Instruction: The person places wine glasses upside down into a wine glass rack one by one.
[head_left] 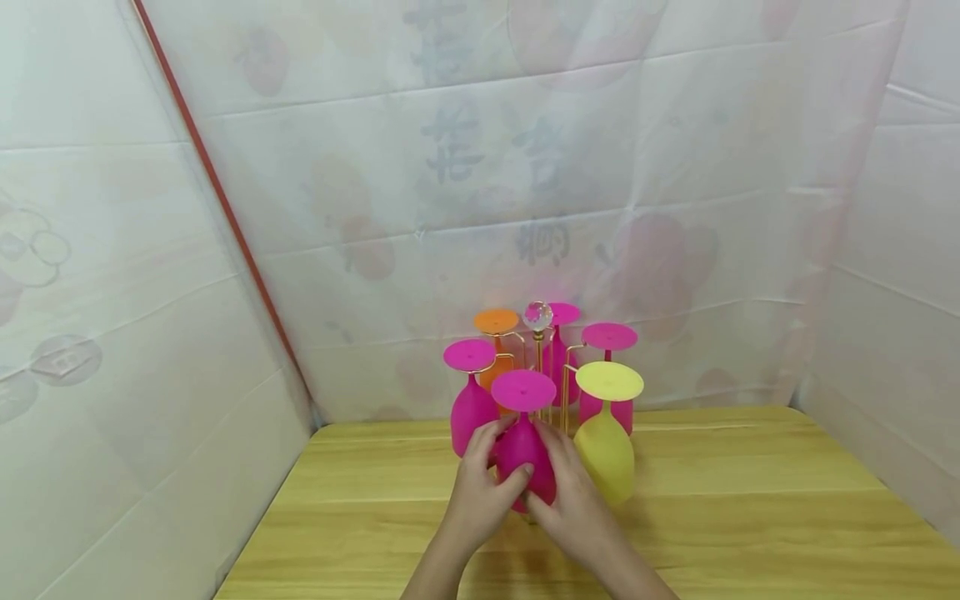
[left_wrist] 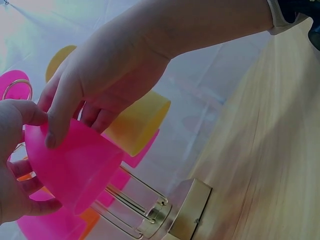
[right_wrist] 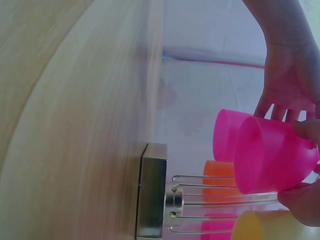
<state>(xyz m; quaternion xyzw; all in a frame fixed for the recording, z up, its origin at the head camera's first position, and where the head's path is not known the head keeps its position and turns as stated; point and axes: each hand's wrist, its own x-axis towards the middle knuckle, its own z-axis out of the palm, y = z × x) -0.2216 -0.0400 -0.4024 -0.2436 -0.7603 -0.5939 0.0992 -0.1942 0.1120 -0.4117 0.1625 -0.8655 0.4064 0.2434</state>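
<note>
A pink plastic goblet (head_left: pixel 525 454) hangs upside down at the front of a gold wire goblet rack (head_left: pixel 566 400), its round foot on top. My left hand (head_left: pixel 478 492) grips its bowl from the left, thumb across the front. From the other side my right hand (head_left: pixel 573 500) holds the same bowl, fingers curled behind it. The wrist views show the open rim of this pink goblet (right_wrist: pixel 249 155) pointing toward the table, above the rack's square metal base (right_wrist: pixel 152 192). Right beside my right hand hangs a yellow goblet (head_left: pixel 606 454); a pink goblet (head_left: pixel 471 412) hangs left of my left hand.
Farther back on the rack hang an orange goblet (head_left: pixel 495 321) and two more pink ones. A crystal ball (head_left: pixel 537 315) tops the rack's central post. The rack stands on a wood-grain table (head_left: pixel 360 500), with pale printed sheeting (head_left: pixel 420 283) behind and at both sides.
</note>
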